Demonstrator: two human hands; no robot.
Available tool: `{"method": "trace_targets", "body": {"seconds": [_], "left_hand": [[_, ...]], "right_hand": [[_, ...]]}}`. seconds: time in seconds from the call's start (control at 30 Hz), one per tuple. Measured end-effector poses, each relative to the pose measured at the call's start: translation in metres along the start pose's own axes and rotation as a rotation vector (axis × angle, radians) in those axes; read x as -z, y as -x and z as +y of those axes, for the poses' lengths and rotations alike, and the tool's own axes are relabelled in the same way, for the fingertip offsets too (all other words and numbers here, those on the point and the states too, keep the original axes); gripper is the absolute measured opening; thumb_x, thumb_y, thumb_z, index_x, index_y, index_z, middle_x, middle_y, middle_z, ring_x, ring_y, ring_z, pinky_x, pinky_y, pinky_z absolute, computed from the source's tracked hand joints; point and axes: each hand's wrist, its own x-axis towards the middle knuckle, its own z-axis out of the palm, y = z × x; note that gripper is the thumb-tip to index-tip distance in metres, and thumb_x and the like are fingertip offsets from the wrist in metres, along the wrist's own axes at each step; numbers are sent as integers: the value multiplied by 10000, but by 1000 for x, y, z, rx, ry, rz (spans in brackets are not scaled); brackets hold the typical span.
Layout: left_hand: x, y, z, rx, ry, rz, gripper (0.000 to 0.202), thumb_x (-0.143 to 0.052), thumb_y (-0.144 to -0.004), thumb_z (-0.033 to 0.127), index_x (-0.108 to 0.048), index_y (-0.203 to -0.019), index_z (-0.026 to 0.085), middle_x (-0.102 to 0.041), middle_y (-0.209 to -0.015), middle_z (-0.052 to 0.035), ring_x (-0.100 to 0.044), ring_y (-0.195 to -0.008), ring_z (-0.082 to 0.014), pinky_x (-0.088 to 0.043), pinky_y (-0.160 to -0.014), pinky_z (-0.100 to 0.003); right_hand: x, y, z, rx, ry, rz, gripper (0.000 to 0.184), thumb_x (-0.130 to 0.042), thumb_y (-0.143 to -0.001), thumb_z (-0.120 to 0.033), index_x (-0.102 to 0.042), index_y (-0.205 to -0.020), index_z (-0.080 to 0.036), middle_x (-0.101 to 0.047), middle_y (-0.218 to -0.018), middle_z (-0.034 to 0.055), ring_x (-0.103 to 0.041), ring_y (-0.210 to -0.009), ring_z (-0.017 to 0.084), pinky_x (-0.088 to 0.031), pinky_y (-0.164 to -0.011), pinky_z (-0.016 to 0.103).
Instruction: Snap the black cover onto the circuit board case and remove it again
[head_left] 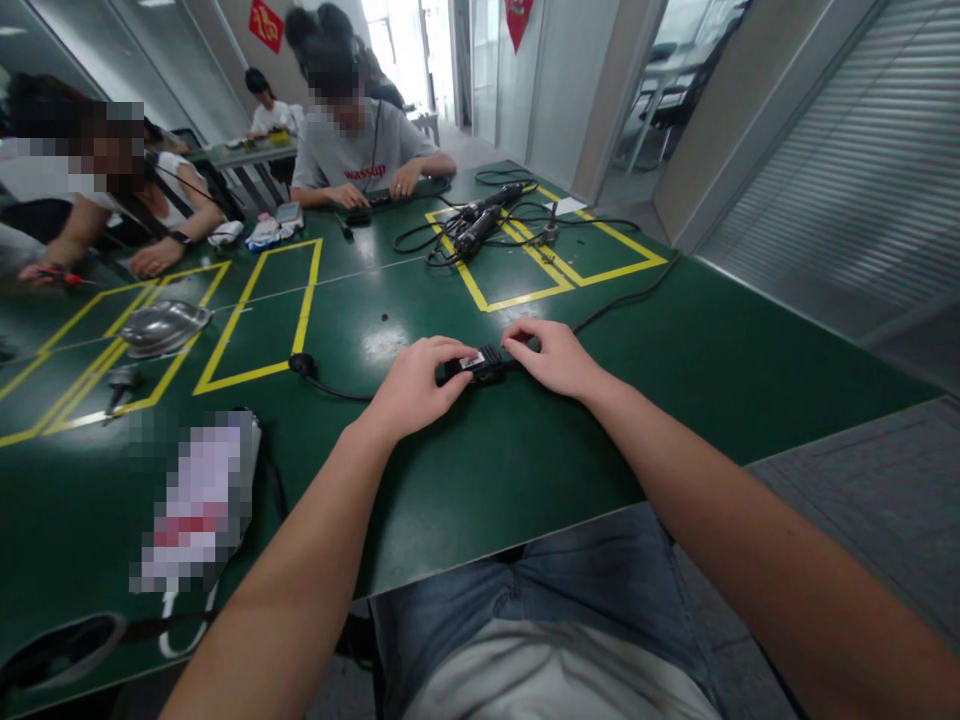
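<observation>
Green matting covers the table (675, 370), marked with yellow tape rectangles (259, 310). Near its front edge, straight ahead of the person, lies a small black corded block (480, 366) with a white label on top. It sits flat on the mat, directly between the 2 hands.

The left hand (416, 388) is curled over the block's left end, fingers closed down on it and thumb tucked beneath. The right hand (553, 356) meets the block's right end with bent fingertips; whether they pinch the block or only press on it cannot be told. Both forearms reach in from the bottom of the view.

A black cable (330, 390) runs out from under the left hand to a round plug end (302, 364) lying just inside 1 taped rectangle. Another cable (630, 297) leaves from beside the right hand toward the table's far right edge.

Farther back, well apart from the hands, a tangle of black corded tools (480, 225) lies across a taped rectangle. To the left rests a silver iron soleplate (161, 325). Across the table a person in a grey T-shirt (364, 155) has both hands on a dark flat item, and another person's arm (176, 235), wearing a watch, rests at the far left.
</observation>
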Motion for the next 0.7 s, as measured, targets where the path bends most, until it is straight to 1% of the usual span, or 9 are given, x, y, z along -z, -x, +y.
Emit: {"method": "trace_targets", "body": {"seconds": [0.1,0.23,0.33,0.47,0.6,0.7], "left_hand": [[-5,0,-4,-6,9,-64,269,-747,-985,201,-872,-1220,244,-856,-1301,-88,-791,-1207,-293,-596,-1138,-489],[-8,0,-8,-9,-24,-66,282,-779,-979,193,-859,-1242,255,-857,-1299,-75,-788,-1214,-287,-595,-1137,-487],[-7,0,-5,-27,-98,-75,289,-793,-974,185,-854,-1251,242,-854,-1305,-87,-782,-1206,-296,-598,-1125,-488],[-6,1,2,-44,-184,-89,308,-774,-991,189,-834,-1292,210,-845,-1314,-106,-759,-1213,-327,-594,-1107,-508],[-6,1,3,-8,-187,-94,333,-768,-992,206,-821,-1321,218,-847,-1293,-100,-748,-1206,-333,-585,-1098,-508],[-6,0,2,48,-131,-91,342,-776,-980,220,-823,-1319,228,-852,-1268,-93,-754,-1184,-328,-587,-1085,-498]], "right_hand": [[-3,1,0,8,28,-16,190,-663,-953,-363,-784,-889,-230,-802,-883,54,-696,-846,246,-541,-810,374],[-4,3,-2,37,138,-63,184,-718,-968,-390,-805,-913,-238,-803,-884,58,-697,-853,255,-529,-846,404],[-3,3,-5,53,201,-63,161,-739,-980,-381,-813,-930,-248,-808,-902,62,-707,-891,272,-512,-884,429],[-2,3,-8,54,193,-54,126,-756,-971,-352,-809,-931,-245,-807,-909,59,-711,-904,271,-506,-878,415],[-3,3,-8,43,186,-57,124,-753,-970,-337,-808,-928,-235,-799,-898,56,-697,-873,254,-501,-869,400],[-3,3,-7,40,195,-83,149,-725,-989,-349,-816,-946,-239,-795,-890,54,-687,-867,252,-501,-862,395]]}}
